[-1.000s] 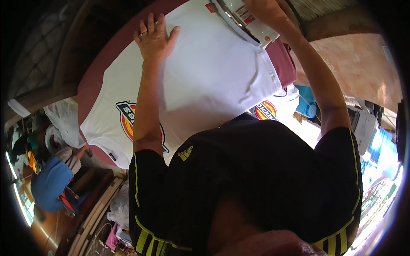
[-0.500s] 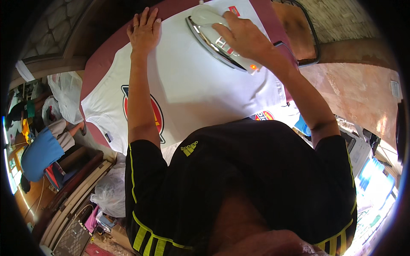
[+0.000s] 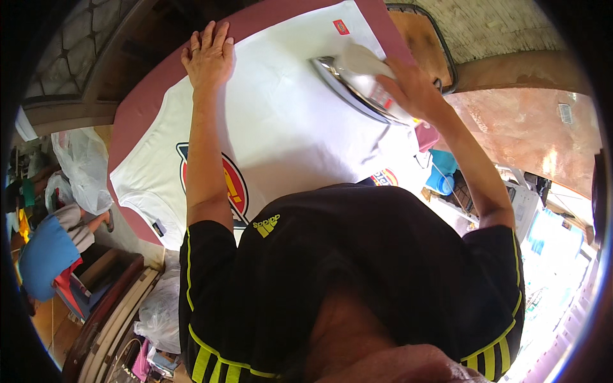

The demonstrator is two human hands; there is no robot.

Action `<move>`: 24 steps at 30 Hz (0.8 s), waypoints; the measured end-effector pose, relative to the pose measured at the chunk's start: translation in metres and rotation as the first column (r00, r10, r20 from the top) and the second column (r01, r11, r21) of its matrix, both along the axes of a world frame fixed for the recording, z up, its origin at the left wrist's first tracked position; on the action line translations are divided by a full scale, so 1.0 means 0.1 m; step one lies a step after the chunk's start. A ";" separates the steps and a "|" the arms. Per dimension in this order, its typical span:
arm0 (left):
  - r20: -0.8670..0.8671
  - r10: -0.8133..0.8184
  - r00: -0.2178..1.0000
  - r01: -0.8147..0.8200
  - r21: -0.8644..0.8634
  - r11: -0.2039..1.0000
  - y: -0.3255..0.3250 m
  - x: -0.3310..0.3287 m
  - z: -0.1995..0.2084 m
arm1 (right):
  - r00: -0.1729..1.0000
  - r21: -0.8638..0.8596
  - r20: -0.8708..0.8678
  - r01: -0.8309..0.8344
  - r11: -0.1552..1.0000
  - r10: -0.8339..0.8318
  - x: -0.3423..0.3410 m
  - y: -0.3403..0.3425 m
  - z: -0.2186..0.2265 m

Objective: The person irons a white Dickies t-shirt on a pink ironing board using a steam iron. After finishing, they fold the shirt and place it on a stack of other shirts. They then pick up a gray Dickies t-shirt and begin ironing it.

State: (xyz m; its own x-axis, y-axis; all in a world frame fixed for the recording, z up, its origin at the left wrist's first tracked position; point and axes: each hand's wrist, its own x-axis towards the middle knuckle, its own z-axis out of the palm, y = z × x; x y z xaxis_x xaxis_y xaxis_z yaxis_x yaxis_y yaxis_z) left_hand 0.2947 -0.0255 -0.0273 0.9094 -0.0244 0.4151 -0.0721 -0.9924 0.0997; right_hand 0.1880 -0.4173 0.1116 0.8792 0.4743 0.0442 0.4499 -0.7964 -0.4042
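A white T-shirt (image 3: 274, 108) lies spread on a maroon-covered ironing surface (image 3: 137, 118), its neckline toward the left. On it are a round red, yellow and dark print (image 3: 236, 188) and a small red label (image 3: 341, 27) near the far hem. My left hand (image 3: 209, 59) rests flat at the shirt's far edge, fingers extended. In my right hand (image 3: 412, 89) is a clothes iron (image 3: 351, 89) with a shiny metal rim, blurred by motion. It sits over the shirt's right part, its tip pointing far left. My fingers around the handle are partly hidden.
A brown-seated chair with a dark frame (image 3: 424, 38) stands beyond the far right edge. Clear plastic bags (image 3: 83, 169) hang at the left, near a person in blue (image 3: 48, 255). Stacked boards (image 3: 105, 325) lean at lower left. A blue container (image 3: 439, 182) is below on the right.
The iron has moved right and nearer to me with my right hand, uncovering more of the shirt by the red label. My left hand stays flat at the far edge.
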 end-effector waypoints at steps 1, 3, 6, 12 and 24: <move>0.000 -0.002 1.000 0.002 -0.001 1.000 -0.02 0.00 0.00 | 1.000 -0.023 0.008 0.025 0.999 -0.025 -0.08 -0.18 0.00; 0.006 0.007 1.000 -0.007 0.013 1.000 0.00 -0.01 0.00 | 0.992 0.025 0.046 0.119 0.993 -0.120 -0.12 -0.39 -0.06; 0.016 0.013 1.000 -0.013 0.021 1.000 -0.03 0.01 -0.04 | 0.941 0.204 0.021 0.325 0.923 -0.336 -0.06 -0.49 -0.08; 0.032 0.011 0.999 -0.012 0.040 0.999 -0.07 0.02 -0.01 | 0.860 0.107 0.510 -0.071 0.992 0.007 1.03 -0.50 -0.30; 0.175 -0.053 0.983 0.038 0.091 0.995 -0.02 0.04 -0.08 | 0.970 -0.003 0.221 0.101 0.995 -0.098 1.43 -0.67 -0.03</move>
